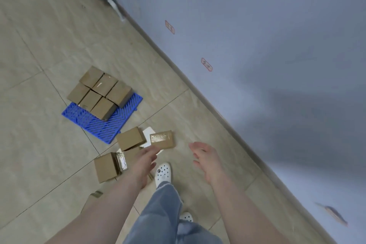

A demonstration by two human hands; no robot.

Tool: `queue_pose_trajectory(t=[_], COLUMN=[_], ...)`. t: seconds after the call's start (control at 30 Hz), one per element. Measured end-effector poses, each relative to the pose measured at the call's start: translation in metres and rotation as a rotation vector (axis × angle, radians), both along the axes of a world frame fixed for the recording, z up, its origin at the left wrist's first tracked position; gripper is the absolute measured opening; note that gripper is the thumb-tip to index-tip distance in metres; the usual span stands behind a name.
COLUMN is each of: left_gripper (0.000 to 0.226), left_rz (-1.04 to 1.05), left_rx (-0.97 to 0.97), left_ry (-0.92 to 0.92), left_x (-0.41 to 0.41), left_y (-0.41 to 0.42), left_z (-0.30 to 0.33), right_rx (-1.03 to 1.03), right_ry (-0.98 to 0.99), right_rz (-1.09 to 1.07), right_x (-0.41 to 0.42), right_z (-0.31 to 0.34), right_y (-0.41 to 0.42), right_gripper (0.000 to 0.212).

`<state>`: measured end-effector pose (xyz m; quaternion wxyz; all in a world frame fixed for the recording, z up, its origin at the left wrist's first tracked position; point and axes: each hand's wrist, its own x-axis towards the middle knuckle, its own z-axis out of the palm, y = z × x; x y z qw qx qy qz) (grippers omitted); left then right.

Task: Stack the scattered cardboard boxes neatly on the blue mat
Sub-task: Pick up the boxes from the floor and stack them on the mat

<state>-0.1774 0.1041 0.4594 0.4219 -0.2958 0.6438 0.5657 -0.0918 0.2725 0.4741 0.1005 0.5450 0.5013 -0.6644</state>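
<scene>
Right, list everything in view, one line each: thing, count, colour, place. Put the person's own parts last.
stacked boxes: six visible on top, brown, packed together on the far part of the mat
blue mat: one, blue, on the floor left of centre
loose boxes: at least four, brown, some taped, on the floor near the mat's near corner
white sheet: one, white, under the loose boxes
floor: beige tiles
wall: pale blue, right side, two red labels
shoes: two, white
jeans: blue
left hand: open, fingers reaching toward the loose boxes
right hand: open, holding nothing
</scene>
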Motion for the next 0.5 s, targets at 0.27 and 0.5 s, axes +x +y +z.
queue_pose_trajectory(t=[0.27,0.5], left_gripper=[0.078,0.079], left_rz=[-0.057,-0.181], left_rx=[-0.146,-0.231], left_ry=[0.021,0.087], left_x=[-0.054,-0.073], left_y=[0.002,0.009], left_z=[-0.19,-0.38], right_rx=[0.026,0.083], right_ry=[-0.088,-0.14], right_rz=[0.212,0.347], right_x=[-0.072,-0.103], right_z=[-0.189,-0.406], right_y=[0.018,0.017], right_gripper=[0.067,0.078])
